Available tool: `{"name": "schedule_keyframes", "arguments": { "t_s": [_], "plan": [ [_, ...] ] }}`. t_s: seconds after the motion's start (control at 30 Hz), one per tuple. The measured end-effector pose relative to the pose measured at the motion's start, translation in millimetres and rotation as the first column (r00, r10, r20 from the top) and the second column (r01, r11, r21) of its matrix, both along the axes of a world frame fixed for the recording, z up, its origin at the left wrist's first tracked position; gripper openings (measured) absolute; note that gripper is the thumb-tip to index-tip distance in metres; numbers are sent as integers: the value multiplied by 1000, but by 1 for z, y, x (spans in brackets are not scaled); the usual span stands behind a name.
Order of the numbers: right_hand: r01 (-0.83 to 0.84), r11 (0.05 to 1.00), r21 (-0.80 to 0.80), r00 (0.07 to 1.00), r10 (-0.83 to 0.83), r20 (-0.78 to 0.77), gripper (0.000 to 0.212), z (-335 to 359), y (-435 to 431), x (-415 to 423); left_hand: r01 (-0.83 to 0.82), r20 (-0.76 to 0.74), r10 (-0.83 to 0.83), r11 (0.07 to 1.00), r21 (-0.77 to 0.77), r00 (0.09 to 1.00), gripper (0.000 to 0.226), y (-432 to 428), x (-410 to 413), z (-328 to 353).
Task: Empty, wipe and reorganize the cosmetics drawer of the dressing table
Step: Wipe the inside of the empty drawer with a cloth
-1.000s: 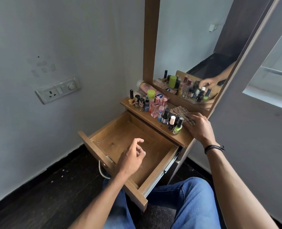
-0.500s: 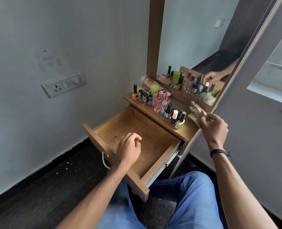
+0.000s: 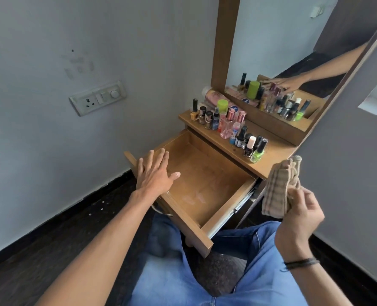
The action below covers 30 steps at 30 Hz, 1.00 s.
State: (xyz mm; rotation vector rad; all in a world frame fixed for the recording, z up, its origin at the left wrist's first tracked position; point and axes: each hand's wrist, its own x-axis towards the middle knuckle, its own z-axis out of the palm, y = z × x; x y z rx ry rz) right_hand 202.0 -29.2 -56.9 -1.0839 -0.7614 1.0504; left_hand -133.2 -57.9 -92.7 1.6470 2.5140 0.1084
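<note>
Here the light-brown wooden drawer of the dressing table stands pulled far out over the person's blue-jeaned knees. Its floor shows bare wood with pale, dusty smudges.

The left hand lies palm down over the drawer's left wall, near its front corner. The fingers are straight and spread and the thumb points in over the drawer floor. It holds nothing. Whether the palm presses on the wood cannot be told.

The right hand is to the right of the drawer and clear of it. Its fingers and thumb are curled round the lower part of a folded beige cloth with brown checked lines. The cloth's free end stands up above the hand. A thin black band circles that wrist.

Behind the drawer, on the wooden shelf top, a crowded row of small cosmetic bottles stands upright. It includes a lime-green nail polish bottle with a black cap at the right end and a clear pink perfume bottle near the middle. Beyond the drawer rises the wood-framed mirror. On the grey wall to the drawer's left sits a white switch plate.
</note>
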Motion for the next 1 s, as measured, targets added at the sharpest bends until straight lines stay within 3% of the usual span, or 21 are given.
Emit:
{"name": "schedule_keyframes", "arguments": {
  "t_s": [0.1,0.23,0.3,0.43,0.53,0.83,1.0],
  "plan": [
    [-158,984,86,985,150,89,8,-5,-18,-24,5,-7,-5,1000,-4,1000,87,2,-4,-6],
    [-335,937,100,883,275,381,9,-12,-8,-59,-10,-11,10,1000,-15,1000,87,12,-16,-7],
    [-434,900,26,746,343,570,6,-16,11,-75,-24,-24,24,1000,-9,999,84,20,-24,-4],
    [-575,797,-187,331,435,838,11,-24,53,-107,-64,-31,64,998,1,997,73,28,-31,-4],
    [-584,788,-197,169,355,919,16,-31,74,-130,-81,-34,82,996,26,996,70,29,-29,-9],
    [-599,788,-143,6,183,983,29,-56,112,-174,-145,-62,152,984,99,986,68,28,-29,-13],
    [-651,692,-311,-258,184,948,54,-82,112,-178,-175,-87,192,969,176,978,62,25,-26,-12]
  ]
}}
